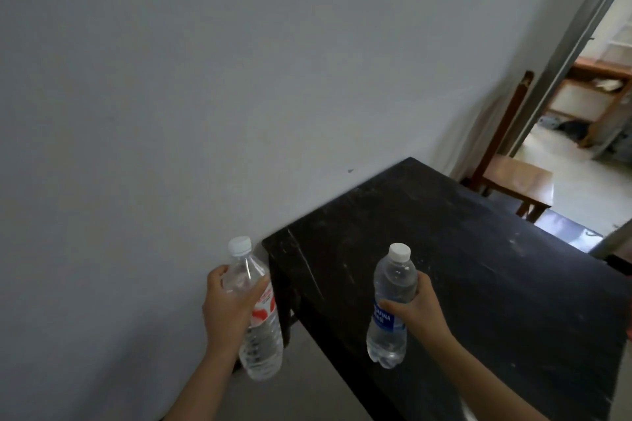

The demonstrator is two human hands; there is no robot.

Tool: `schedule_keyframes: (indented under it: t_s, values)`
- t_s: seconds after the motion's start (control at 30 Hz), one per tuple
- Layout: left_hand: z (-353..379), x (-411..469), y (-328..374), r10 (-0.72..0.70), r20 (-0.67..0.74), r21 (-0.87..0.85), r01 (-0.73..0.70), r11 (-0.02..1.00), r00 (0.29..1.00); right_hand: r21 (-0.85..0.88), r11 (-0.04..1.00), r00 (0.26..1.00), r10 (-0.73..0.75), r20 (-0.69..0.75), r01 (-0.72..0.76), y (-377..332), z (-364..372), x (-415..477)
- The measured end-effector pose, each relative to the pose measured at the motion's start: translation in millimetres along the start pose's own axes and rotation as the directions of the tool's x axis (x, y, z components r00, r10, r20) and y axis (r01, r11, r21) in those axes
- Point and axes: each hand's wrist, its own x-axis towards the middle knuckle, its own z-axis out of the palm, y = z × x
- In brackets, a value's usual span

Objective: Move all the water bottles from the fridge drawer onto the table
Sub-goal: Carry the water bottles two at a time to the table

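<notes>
Two bottles, one per hand, hands well apart. Your left hand (225, 304) wraps the upper half of the red-label bottle (261, 352), with the thumb on the side toward your right hand and the fingers curled round the other side. White cap on, bottle roughly upright, leaning a little. It hangs off the table, just left of the table's near corner, with the grey wall (205, 79) behind it.

Your right hand (415, 304) grips the blue-label bottle (388, 342) just above the label, thumb across the front. White cap on, clear water inside, close to upright. It sits over the near edge of the black table (478, 267); can't tell if the base touches the top.

Table top is dark and scuffed and runs from between your hands out past your right hand, with one long side against the wall.

Beyond your right hand, past the table's far end: a wooden chair (513, 178), then an open doorway (598, 113) into a brighter room with a wooden shelf; contents there are too blurred to name.
</notes>
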Motion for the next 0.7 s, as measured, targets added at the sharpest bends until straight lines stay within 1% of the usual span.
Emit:
schedule_keyframes:
  t_s: [0.13,0.23,0.43,0.53,0.7]
  values:
    - [45,25,15,0.050,0.010,0.009,-0.050,0.999,0.999,-0.006,1.000,1.000,-0.007,-0.001,0.007,-9,-17,47]
    - [75,44,14,0.094,0.029,0.099,-0.096,0.990,0.995,-0.026,1.000,1.000,-0.012,-0.011,0.012,-11,-25,75]
    - [125,85,25,0.120,0.094,0.133,-0.132,0.982,0.988,-0.021,1.000,0.999,0.010,-0.041,-0.011,-12,-26,124]
    - [144,108,22,0.121,0.084,0.199,-0.135,0.971,0.989,-0.035,0.999,0.999,0.019,-0.047,-0.020,-17,-19,141]
    - [176,141,23,0.128,0.092,0.127,-0.139,0.982,0.988,-0.067,0.997,0.999,0.024,-0.040,-0.027,-30,-12,176]
